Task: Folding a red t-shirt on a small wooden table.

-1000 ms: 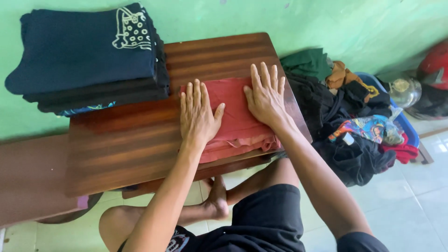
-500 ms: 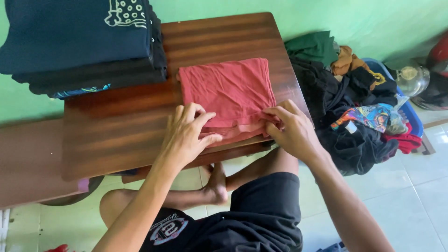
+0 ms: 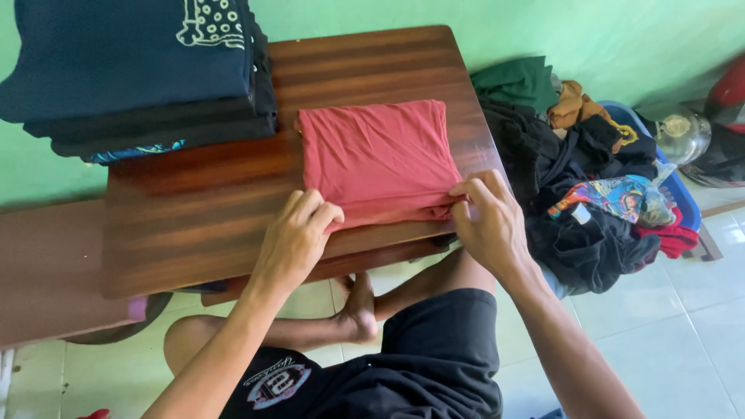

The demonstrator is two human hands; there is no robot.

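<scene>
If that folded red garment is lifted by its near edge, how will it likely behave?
The folded red garment would probably flop and unfold: its near edge already wrinkles where the left hand and right hand pinch it. It looks thin, so likely light. On the polished wooden table it may slide easily.

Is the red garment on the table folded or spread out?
Folded: the red garment lies as a compact rectangle, both hands gripping its near edge.

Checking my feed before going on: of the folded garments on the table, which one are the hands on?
The red folded garment, alone at the table's near-right part. The left hand and right hand pinch its near edge. The dark folded stack sits untouched at the far left.
</scene>
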